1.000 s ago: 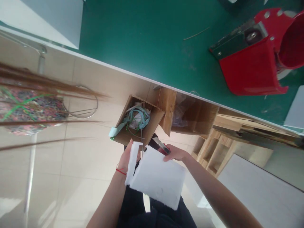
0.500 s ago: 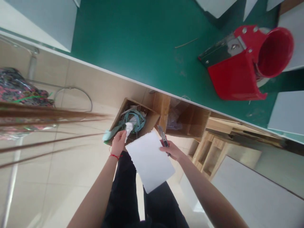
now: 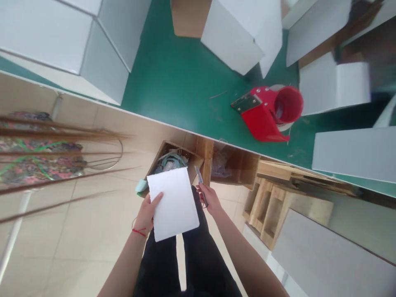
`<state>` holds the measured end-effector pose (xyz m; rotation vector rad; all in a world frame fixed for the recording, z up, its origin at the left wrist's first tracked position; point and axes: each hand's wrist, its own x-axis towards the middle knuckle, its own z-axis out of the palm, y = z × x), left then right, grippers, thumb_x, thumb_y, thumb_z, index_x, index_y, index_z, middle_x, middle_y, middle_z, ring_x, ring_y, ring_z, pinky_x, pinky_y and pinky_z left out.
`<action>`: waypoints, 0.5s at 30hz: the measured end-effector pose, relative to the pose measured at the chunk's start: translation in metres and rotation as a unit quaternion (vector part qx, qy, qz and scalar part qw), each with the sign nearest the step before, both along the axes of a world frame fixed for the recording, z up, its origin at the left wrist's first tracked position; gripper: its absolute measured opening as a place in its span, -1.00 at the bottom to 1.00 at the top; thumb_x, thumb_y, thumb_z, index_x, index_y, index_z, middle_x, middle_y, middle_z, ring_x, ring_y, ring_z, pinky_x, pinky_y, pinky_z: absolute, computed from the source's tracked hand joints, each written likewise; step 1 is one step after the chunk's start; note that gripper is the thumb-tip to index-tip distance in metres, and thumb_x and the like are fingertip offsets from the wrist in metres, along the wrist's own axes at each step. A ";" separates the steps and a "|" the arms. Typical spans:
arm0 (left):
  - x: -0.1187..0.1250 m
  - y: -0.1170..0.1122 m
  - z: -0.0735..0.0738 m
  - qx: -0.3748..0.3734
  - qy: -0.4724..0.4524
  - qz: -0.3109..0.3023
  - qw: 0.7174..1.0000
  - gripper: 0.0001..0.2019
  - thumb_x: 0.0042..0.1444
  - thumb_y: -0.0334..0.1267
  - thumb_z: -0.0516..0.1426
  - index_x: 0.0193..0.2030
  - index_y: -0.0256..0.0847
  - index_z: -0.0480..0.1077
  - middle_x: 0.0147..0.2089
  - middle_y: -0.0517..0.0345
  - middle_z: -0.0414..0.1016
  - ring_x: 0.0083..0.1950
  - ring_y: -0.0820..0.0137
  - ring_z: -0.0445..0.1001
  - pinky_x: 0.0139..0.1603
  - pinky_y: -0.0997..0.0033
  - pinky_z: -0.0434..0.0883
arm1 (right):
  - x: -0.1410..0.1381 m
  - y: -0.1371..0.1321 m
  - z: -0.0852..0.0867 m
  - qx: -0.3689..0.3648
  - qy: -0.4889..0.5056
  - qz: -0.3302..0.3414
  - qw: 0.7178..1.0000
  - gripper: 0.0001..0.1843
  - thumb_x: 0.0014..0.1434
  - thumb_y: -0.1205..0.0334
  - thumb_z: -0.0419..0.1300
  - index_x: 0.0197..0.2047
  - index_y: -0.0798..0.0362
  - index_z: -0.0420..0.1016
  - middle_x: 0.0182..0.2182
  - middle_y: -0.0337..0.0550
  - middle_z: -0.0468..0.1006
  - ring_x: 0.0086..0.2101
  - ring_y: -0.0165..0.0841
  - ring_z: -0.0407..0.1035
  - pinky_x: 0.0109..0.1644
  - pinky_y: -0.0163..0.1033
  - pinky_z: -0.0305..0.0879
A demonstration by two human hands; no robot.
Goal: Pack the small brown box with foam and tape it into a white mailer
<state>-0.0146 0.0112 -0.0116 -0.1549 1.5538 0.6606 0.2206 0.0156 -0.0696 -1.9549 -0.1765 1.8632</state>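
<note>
My left hand [image 3: 147,212] grips a white rectangular sheet [image 3: 175,206] by its left side, thumb on top and the other fingers hidden beneath. The sheet looks like card or a paper stack; I cannot tell which. Its upper edge is slightly rough. To the right of the sheet, my right hand [image 3: 210,200] is closed round a utility knife [image 3: 201,185], its blade pointing up and away from me. Just beyond the sheet sits an open cardboard box [image 3: 159,155] with crumpled bluish plastic strips [image 3: 173,159] and white scraps inside.
A green table [image 3: 185,95] spans the view ahead, carrying a red tape dispenser [image 3: 262,119], white boxes [image 3: 232,45] and a brown carton [image 3: 189,18]. Beneath its edge stands another cardboard box [image 3: 247,165]. Wooden pallets [image 3: 262,208] lie at right, a patterned bundle [image 3: 46,148] at left.
The sheet has passed from my right hand to my left and shifted left. The white crumpled scrap has left my left hand. My right hand keeps the knife. The view now takes in more of the table.
</note>
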 end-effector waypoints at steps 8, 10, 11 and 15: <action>-0.040 0.016 0.081 0.008 0.012 -0.041 0.999 -0.74 0.19 -0.36 0.24 0.03 -0.24 0.43 -0.18 -0.06 0.68 -0.29 0.20 0.67 -0.24 0.24 0.63 | -0.031 0.014 0.083 0.077 0.007 -0.020 0.997 -0.35 -0.39 -0.12 0.53 -0.34 0.02 0.36 -0.56 -0.40 0.40 -0.57 -0.51 0.29 -0.47 -0.37 0.32; -0.047 0.019 0.103 0.013 -0.001 -0.071 0.997 -0.72 0.16 -0.36 0.26 0.02 -0.24 0.43 -0.21 -0.05 0.68 -0.30 0.16 0.67 -0.29 0.23 0.63 | -0.040 0.016 0.113 0.092 0.003 -0.016 0.996 -0.38 -0.34 -0.14 0.52 -0.40 0.00 0.29 -0.69 -0.50 0.24 -0.69 -0.56 0.08 -0.63 -0.40 0.11; -0.050 0.022 0.114 0.018 -0.009 -0.087 0.996 -0.71 0.14 -0.36 0.28 0.01 -0.23 0.43 -0.22 -0.05 0.68 -0.30 0.14 0.67 -0.31 0.22 0.63 | -0.044 0.016 0.128 0.102 0.003 -0.014 0.995 -0.39 -0.30 -0.18 0.49 -0.41 -0.01 0.26 -0.74 -0.53 0.16 -0.72 -0.57 -0.01 -0.67 -0.41 -0.01; -0.055 0.032 0.160 0.072 -0.037 -0.133 0.988 -0.67 0.08 -0.36 0.32 -0.01 -0.19 0.43 -0.21 -0.01 0.69 -0.22 0.11 0.67 -0.24 0.21 0.63 | -0.057 0.010 0.185 0.148 0.040 0.006 0.988 -0.37 -0.19 -0.33 0.40 -0.35 -0.04 0.26 -0.74 -0.53 0.10 -0.73 -0.56 -0.09 -0.69 -0.41 -0.19</action>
